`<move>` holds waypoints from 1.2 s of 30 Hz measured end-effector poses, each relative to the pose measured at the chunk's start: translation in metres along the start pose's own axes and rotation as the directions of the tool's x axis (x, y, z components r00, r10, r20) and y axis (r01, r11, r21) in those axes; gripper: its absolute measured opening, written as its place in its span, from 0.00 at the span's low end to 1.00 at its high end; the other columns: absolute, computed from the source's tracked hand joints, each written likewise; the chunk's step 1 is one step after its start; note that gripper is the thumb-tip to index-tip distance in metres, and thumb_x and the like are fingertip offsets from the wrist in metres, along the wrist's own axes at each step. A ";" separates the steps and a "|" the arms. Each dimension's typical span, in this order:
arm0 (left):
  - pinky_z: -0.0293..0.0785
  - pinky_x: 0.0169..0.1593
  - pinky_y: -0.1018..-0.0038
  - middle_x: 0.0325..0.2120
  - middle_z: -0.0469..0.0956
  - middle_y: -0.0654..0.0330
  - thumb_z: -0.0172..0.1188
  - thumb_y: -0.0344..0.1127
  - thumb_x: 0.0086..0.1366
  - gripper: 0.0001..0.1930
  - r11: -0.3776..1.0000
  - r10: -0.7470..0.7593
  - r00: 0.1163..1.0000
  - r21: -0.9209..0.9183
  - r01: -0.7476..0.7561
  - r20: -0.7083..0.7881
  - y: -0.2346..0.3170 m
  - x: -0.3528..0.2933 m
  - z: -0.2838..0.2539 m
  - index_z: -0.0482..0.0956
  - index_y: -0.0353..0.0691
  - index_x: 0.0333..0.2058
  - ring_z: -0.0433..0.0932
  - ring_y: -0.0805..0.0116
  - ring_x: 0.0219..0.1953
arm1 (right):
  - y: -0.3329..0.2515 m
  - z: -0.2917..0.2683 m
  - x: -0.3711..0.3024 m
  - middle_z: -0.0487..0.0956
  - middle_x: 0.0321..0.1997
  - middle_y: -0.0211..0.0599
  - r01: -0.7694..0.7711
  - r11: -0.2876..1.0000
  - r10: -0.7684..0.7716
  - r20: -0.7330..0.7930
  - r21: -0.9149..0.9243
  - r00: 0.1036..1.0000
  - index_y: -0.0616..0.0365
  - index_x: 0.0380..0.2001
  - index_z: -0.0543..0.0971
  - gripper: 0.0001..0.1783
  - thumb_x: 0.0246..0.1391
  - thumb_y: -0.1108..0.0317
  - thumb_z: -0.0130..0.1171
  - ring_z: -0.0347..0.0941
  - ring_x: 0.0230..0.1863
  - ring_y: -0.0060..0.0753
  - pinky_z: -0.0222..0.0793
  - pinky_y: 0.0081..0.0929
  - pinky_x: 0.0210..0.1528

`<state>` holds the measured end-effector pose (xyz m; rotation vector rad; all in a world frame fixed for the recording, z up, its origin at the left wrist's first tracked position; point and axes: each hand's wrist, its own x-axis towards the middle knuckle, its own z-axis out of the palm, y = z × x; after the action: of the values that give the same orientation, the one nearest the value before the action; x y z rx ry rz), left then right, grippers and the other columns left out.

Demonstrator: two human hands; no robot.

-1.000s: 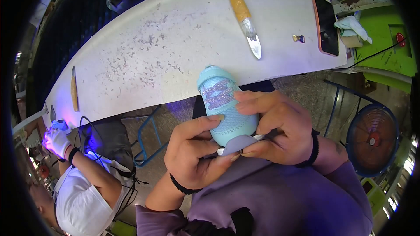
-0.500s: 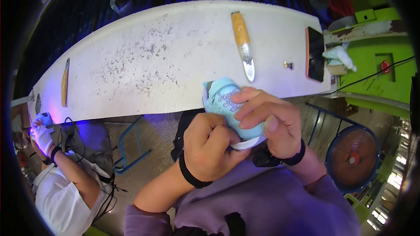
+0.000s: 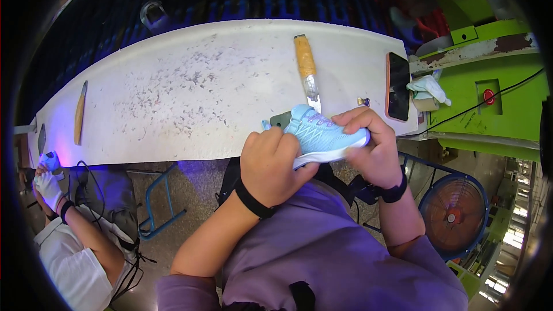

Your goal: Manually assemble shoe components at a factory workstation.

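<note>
Between my hands is a small light-blue sneaker (image 3: 325, 132) with a white sole, held sideways over the near edge of the white table. My left hand (image 3: 268, 164) is closed around its heel end; those fingertips are partly hidden. At the toe, my right hand (image 3: 371, 147) grips with fingers on top and the thumb low by the sole, slightly blurred. A dark grey-green piece (image 3: 281, 120) shows at the shoe's opening. Just beyond the sneaker lies a knife (image 3: 305, 60) with a tan wrapped handle, its blade tip hidden behind the shoe.
Dark scraps litter the white table (image 3: 247, 132). A phone (image 3: 397, 86) and a small metallic object (image 3: 363, 101) lie to the right, a wooden-handled tool (image 3: 80, 115) to the left. A gloved co-worker (image 3: 86, 247) handles a blue item at far left. A fan (image 3: 455, 213) stands right.
The sneaker has turned from toe toward me to lying sideways, toe to the right. My left hand has shifted to its heel, my right hand to its toe.
</note>
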<state>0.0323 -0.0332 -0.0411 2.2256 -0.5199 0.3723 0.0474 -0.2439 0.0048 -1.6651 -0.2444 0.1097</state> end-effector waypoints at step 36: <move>0.65 0.64 0.53 0.50 0.78 0.49 0.79 0.58 0.47 0.37 0.881 -0.284 0.957 -0.378 0.286 0.063 0.014 -0.056 -0.081 0.68 0.40 0.44 0.74 0.51 0.57 | 0.034 0.082 -0.019 0.71 0.34 0.38 0.571 0.821 -0.561 0.200 0.010 0.803 0.55 0.28 0.71 0.16 0.42 0.73 0.72 0.70 0.38 0.47 0.69 0.39 0.41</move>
<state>-0.0315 0.0344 -0.0041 1.8824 -0.2337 0.0966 0.0143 -0.1719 -0.0396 -1.5653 -0.8954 -0.1914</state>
